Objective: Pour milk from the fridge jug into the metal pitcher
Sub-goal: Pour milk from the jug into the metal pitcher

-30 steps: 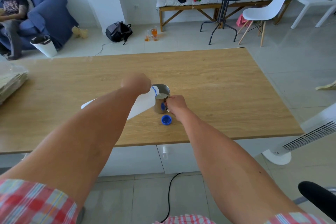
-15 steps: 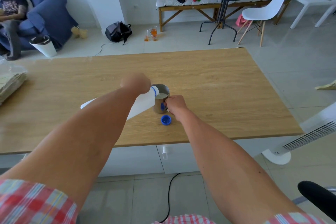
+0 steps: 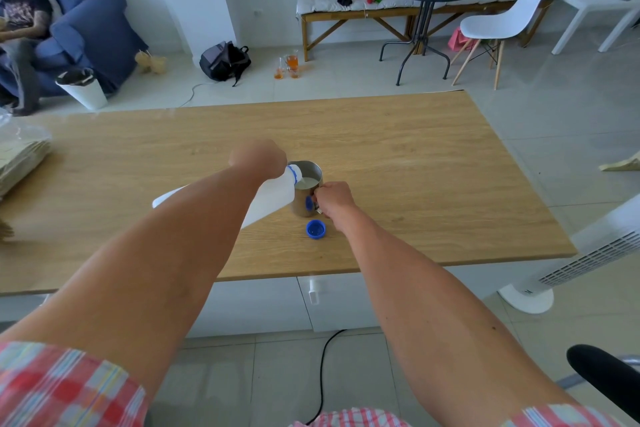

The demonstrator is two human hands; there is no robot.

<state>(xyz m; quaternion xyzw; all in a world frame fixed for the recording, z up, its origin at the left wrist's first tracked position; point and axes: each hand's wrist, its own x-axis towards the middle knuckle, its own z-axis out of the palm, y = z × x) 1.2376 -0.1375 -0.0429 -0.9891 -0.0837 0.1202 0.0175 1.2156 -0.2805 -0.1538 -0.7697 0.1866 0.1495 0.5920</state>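
A white plastic milk jug [image 3: 273, 196] with a blue neck ring is tipped over, its mouth resting over the rim of the metal pitcher [image 3: 309, 180]. My left hand [image 3: 258, 158] grips the jug from above. White milk fills most of the pitcher. My right hand [image 3: 334, 198] is closed on the pitcher's handle and hides it. The jug's blue cap [image 3: 315, 229] lies upside down on the wooden table [image 3: 433, 184], just in front of the pitcher.
A stack of flat packets in plastic [image 3: 20, 156] lies at the table's left edge. A white tower fan [image 3: 571, 260] stands right of the table. Beyond the table are a white bin [image 3: 83, 88], a backpack [image 3: 225, 61] and a seated person [image 3: 20, 28].
Both hands, the jug and the pitcher hold nearly the same pose; the milk level in the pitcher looks slightly higher.
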